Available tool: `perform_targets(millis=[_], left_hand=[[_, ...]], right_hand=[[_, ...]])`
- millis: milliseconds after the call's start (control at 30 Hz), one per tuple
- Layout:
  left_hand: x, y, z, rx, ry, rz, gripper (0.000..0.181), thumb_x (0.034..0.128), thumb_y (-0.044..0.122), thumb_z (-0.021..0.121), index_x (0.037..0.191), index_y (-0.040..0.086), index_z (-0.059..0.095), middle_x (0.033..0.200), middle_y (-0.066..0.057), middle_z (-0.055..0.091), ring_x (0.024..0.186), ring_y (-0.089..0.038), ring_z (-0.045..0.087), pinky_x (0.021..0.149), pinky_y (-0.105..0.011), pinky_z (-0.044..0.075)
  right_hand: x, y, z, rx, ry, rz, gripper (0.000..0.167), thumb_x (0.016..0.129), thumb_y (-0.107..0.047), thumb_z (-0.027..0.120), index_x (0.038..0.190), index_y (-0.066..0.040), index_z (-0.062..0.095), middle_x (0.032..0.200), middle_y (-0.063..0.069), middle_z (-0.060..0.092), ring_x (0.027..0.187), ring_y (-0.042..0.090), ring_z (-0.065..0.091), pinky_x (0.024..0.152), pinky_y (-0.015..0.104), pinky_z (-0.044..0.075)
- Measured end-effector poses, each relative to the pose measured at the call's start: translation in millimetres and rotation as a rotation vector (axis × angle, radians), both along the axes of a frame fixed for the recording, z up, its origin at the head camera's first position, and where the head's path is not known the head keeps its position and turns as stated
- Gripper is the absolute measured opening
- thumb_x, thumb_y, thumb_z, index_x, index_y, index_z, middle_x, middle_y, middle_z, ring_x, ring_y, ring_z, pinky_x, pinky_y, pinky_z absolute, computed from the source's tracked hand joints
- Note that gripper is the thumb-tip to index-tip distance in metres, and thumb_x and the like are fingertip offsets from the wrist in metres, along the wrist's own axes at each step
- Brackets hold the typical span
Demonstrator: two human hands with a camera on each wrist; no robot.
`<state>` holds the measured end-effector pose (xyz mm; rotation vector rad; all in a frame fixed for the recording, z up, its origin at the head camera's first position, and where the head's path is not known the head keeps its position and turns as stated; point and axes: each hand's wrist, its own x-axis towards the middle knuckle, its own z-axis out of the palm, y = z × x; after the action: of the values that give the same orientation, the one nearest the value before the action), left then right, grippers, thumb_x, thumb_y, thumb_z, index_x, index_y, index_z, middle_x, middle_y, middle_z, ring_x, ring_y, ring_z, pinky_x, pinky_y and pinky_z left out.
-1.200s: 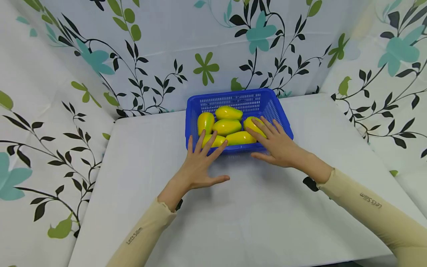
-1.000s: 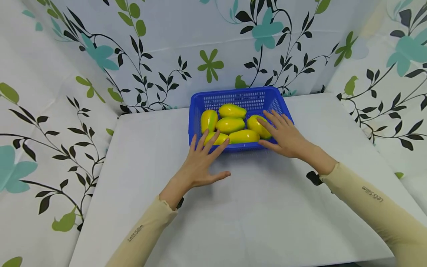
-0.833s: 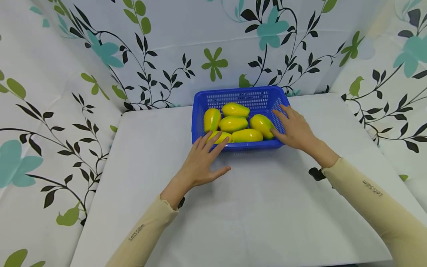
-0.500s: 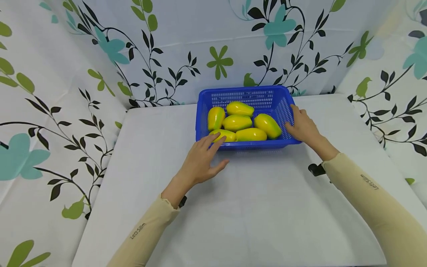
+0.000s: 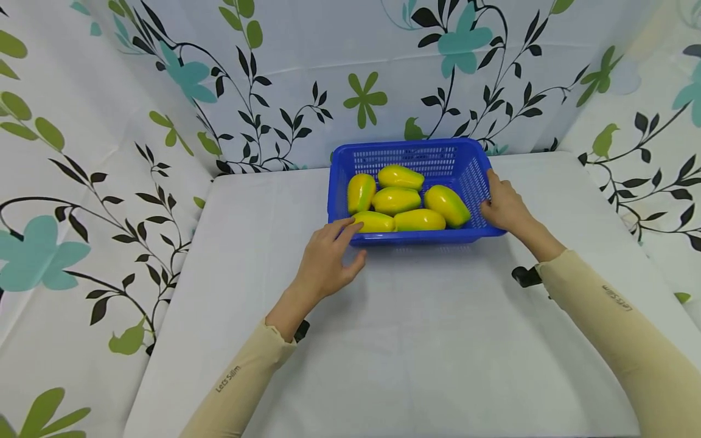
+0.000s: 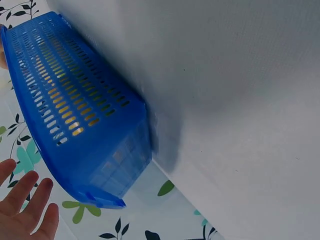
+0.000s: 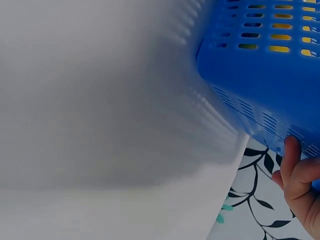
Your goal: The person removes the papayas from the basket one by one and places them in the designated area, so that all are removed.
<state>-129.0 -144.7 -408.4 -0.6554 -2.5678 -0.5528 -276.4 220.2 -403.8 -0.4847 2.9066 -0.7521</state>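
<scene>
A blue perforated basket (image 5: 416,237) holds several yellow-green mangoes (image 5: 446,205). The right hand (image 5: 509,204) grips its right rim, thumb over the inner side; in the right wrist view this hand (image 7: 302,185) has its fingers against the outer side of the basket (image 7: 260,75). At the basket's front left corner, the left hand (image 5: 323,261) is spread with bent fingers, fingertips over the rim by a mango (image 5: 374,222). In the left wrist view the left hand (image 6: 30,210) shows relaxed, separated fingers beside the basket (image 6: 75,155); contact there cannot be told.
The basket stands near the back edge of a white-covered table (image 5: 405,353). A curtain (image 5: 306,61) with leaf and flower prints hangs behind it and on both sides. Dark wrist devices (image 5: 527,277) sit under both forearms.
The right hand has moved right from over the mangoes to the basket's right rim and taken hold of it. The left hand's fingers have drawn in somewhat. The head view has shifted.
</scene>
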Motion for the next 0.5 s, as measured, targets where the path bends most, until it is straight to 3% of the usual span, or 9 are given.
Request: perform_targets(millis=[267, 500], left_hand=[[-4.1, 0.9, 0.3, 0.011, 0.002, 0.015, 0.045, 0.0897, 0.028, 0.064, 0.127, 0.004, 0.061, 0.129, -0.014, 0.060, 0.114, -0.030, 0.058, 0.091, -0.047, 0.049], [-5.6, 4.2, -0.9, 0.017, -0.003, 0.019, 0.043, 0.0907, 0.028, 0.063, 0.127, 0.006, 0.062, 0.129, -0.013, 0.060, 0.115, -0.030, 0.058, 0.090, -0.046, 0.050]], right_hand=[[5.5, 29.3, 1.9, 0.018, 0.020, 0.004, 0.076, 0.088, -0.003, 0.045, 0.150, 0.016, 0.004, 0.126, 0.051, 0.035, 0.108, 0.061, 0.042, 0.087, 0.075, 0.037], [9.7, 44.7, -1.0, 0.019, 0.049, 0.051, 0.074, 0.088, -0.001, 0.047, 0.148, 0.019, 0.008, 0.128, 0.052, 0.035, 0.110, 0.061, 0.042, 0.087, 0.075, 0.037]])
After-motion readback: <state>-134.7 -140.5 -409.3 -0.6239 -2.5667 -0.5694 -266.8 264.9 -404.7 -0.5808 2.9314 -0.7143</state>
